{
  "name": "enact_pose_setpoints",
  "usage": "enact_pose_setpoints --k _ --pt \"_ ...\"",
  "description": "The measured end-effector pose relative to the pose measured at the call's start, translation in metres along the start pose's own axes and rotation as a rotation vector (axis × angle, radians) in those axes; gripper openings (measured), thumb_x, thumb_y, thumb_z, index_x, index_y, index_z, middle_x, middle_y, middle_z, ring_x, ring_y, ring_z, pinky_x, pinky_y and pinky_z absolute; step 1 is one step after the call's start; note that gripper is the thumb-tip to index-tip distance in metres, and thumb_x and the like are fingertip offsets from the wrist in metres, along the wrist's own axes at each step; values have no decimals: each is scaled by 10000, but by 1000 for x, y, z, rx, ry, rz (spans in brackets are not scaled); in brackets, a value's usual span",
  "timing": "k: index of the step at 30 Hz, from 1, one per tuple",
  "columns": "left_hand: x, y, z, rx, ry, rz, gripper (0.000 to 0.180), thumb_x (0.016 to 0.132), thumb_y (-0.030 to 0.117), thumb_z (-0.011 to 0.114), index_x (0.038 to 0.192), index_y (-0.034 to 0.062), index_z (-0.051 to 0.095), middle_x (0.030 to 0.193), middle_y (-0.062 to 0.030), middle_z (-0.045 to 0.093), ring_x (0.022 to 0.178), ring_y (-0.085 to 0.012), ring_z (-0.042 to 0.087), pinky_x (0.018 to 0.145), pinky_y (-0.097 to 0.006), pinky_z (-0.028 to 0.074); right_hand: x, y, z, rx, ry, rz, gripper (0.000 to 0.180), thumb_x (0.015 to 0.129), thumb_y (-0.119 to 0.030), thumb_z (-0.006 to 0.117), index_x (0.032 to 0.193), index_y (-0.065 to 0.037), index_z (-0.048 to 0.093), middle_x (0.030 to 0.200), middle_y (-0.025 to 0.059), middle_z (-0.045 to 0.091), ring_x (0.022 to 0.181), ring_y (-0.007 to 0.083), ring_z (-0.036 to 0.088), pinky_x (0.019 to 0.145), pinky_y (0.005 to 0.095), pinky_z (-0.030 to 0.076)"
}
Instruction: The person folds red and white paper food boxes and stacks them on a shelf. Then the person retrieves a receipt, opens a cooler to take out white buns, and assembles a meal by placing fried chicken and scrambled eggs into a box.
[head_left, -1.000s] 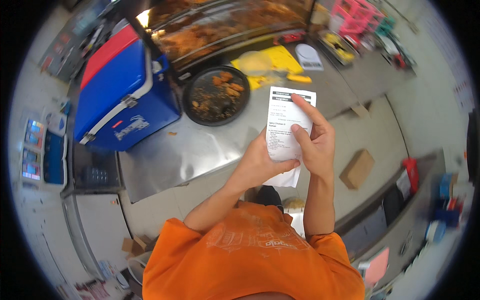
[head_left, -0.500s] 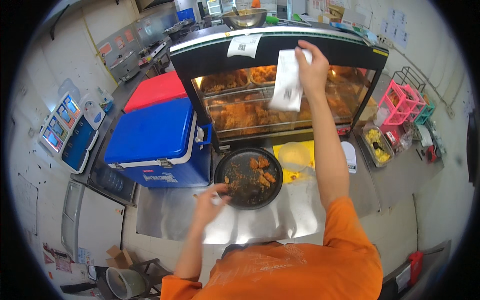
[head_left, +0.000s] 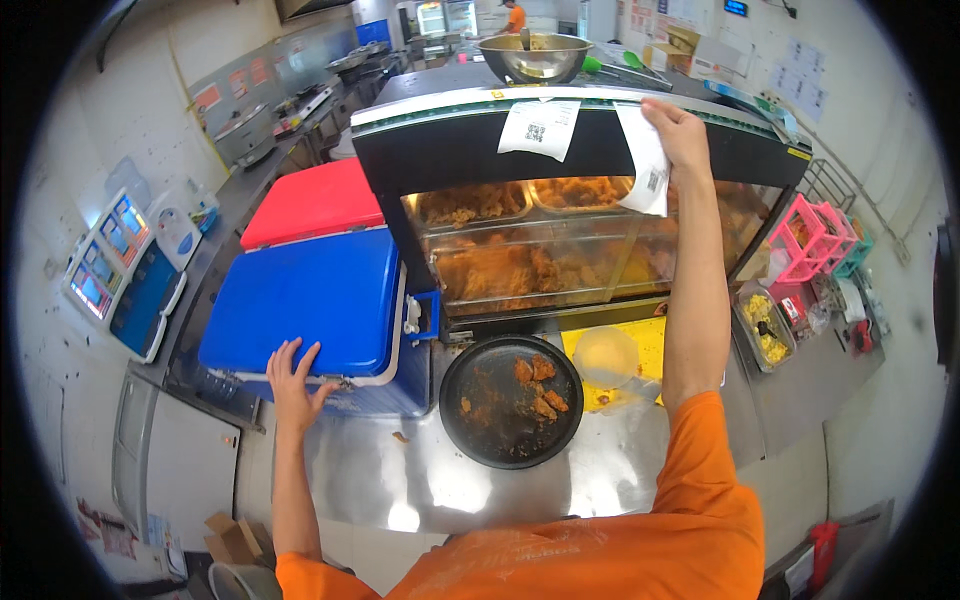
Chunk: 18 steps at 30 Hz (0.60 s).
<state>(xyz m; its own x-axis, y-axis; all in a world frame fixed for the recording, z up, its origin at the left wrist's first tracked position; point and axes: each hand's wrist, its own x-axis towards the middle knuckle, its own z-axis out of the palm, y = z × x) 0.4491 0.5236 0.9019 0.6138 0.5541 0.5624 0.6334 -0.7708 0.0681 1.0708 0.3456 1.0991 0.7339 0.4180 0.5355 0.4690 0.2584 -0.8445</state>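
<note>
Pinched in my right hand (head_left: 682, 140) is the top of a white paper slip (head_left: 648, 165), held against the upper front edge of the black food display warmer (head_left: 430, 150). To its left, a second paper slip (head_left: 538, 132) hangs from that edge. My left hand (head_left: 296, 392), fingers spread, rests at the front edge of the blue cooler box (head_left: 305, 300) near its latch. Between my arms, a round dark pan (head_left: 480, 435) on the steel counter carries fried pieces (head_left: 541, 388) and crumbs. Fried food trays (head_left: 475, 204) show behind the warmer's glass.
A clear round lid or bowl (head_left: 606, 357) sits on a yellow sheet (head_left: 648, 345) right of the pan. Behind the blue cooler stands a red-lidded one (head_left: 312, 200). A metal bowl (head_left: 535, 62) tops the warmer. Pink baskets (head_left: 810, 240) and a yellow-food tray (head_left: 765, 330) stand right.
My right hand has brought the slip right to the warmer's top edge. My left hand has moved from beside the pan leftward onto the blue cooler. The view has shifted slightly.
</note>
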Motion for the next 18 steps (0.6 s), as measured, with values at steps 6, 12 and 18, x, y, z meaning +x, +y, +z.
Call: enact_pose_setpoints --k 6,12,18 --pt "1 -23 8 54 168 102 720 761 546 715 1293 75 600 1352 -155 550 1283 -391 459 1106 -543 296 -21 -42 23 -990 329 -191 372 867 -416 689 892 -47 729 917 169 719 898 296 674 830 380 500" --pt "78 -63 -33 -2 382 146 707 710 539 744 1263 109 641 1215 -93 653 1175 -339 555 1055 -496 362 11 -1 19 -1045 84 -640 362 982 -327 533 1093 -34 713 1107 150 711 1056 279 660 957 379 477" --pt "176 -137 -69 178 504 363 692 811 689 622 1163 95 659 993 -145 687 974 -296 640 857 -415 469 -121 -22 47 -982 422 -440 449 1024 -357 457 1227 15 607 1259 196 607 1181 329 561 1020 404 420"
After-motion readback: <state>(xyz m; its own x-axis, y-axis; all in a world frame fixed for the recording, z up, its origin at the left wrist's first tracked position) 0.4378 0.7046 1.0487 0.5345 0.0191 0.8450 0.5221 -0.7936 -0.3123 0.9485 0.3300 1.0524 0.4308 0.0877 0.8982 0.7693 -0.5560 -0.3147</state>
